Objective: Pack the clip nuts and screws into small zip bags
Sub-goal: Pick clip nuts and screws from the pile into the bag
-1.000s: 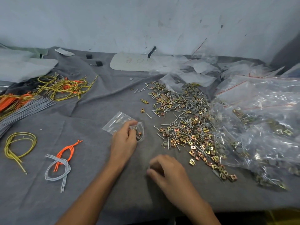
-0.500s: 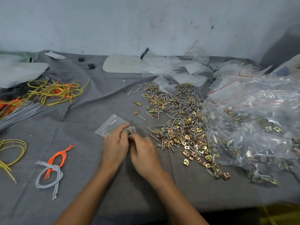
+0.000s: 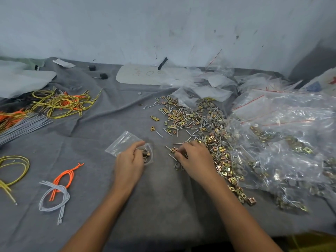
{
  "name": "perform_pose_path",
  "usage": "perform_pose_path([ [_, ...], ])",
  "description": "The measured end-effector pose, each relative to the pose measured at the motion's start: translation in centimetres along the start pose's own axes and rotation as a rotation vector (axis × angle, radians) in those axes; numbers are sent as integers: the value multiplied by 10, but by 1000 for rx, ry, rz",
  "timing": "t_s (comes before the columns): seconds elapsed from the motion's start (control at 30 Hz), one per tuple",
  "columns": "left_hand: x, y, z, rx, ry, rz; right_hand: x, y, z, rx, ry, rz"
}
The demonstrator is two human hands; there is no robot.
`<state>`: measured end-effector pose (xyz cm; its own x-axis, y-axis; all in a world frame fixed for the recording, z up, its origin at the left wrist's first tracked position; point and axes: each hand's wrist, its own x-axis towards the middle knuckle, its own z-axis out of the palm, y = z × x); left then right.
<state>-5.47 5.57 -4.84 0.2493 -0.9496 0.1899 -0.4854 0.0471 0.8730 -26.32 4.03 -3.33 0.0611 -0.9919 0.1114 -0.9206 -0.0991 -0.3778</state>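
Reaching away to the right in the head view, the right hand point(image 3: 194, 159) now lies at the near edge of the loose pile of clip nuts and screws point(image 3: 196, 122); half a second ago it was against the left hand at the bag's mouth; its fingers point(image 3: 179, 151) curl down onto a gold clip nut point(image 3: 174, 150) and a screw beside it, though whether they grip anything yet cannot be told; the left hand point(image 3: 130, 160) has stayed put, thumb and fingers pinching the small zip bag point(image 3: 125, 142) near its mouth, on the grey cloth surface point(image 3: 163, 206); a few pieces show through the clear plastic beside the thumb; judging by this, one load has gone in and the right hand is fetching the next, so the bag is likely only part filled and not yet sealed; large clear bags point(image 3: 281, 142) of packed hardware lie heaped at the right, touching the pile.
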Motion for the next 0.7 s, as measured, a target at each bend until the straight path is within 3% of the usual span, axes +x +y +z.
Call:
perform_pose_path([
  [0.17,2,3,0,-58,-3,-18,-1,2,4,32,65,-16],
  [0.37,3,1,0,-79,7,-6,-11,-13,5,284,309,-3],
  [0.5,4,0,1,-65,11,0,-20,-50,22,510,197,-160],
  [0.7,5,-1,1,-51,-3,-26,-22,-81,56,336,127,-175],
])
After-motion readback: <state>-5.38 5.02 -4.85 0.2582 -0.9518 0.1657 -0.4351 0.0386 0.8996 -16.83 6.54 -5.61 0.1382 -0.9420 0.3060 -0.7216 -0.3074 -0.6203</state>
